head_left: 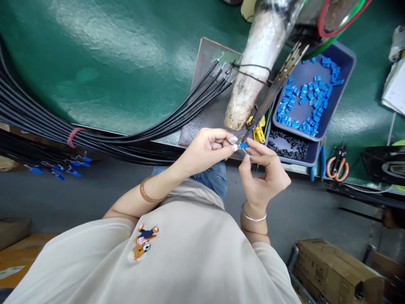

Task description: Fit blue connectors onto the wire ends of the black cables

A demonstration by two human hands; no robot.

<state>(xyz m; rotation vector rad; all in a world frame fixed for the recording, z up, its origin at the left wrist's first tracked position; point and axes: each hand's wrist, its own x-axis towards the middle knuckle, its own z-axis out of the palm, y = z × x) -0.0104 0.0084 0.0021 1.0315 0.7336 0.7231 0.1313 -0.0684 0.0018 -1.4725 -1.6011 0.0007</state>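
Note:
My left hand (210,147) is closed in a pinch just below the soldering iron (268,99), with pale covers on its fingertips. At those fingertips is a small blue connector (243,145) with fine wires running into it; the cable behind is hidden by the hand. The iron's tip points down at the connector, and whether they touch is hard to tell. My right hand (264,171) is close on the right, its thumb and forefinger pinching a thin silvery solder wire (246,153) that reaches toward the connector.
A plastic-wrapped duct (253,71) hangs over the board (202,55). Black cables (126,138) run in from the left. On the right are a bin of blue connectors (340,90), a bin of black pieces (311,158), yellow cutters (259,131) and orange-handled pliers (338,166).

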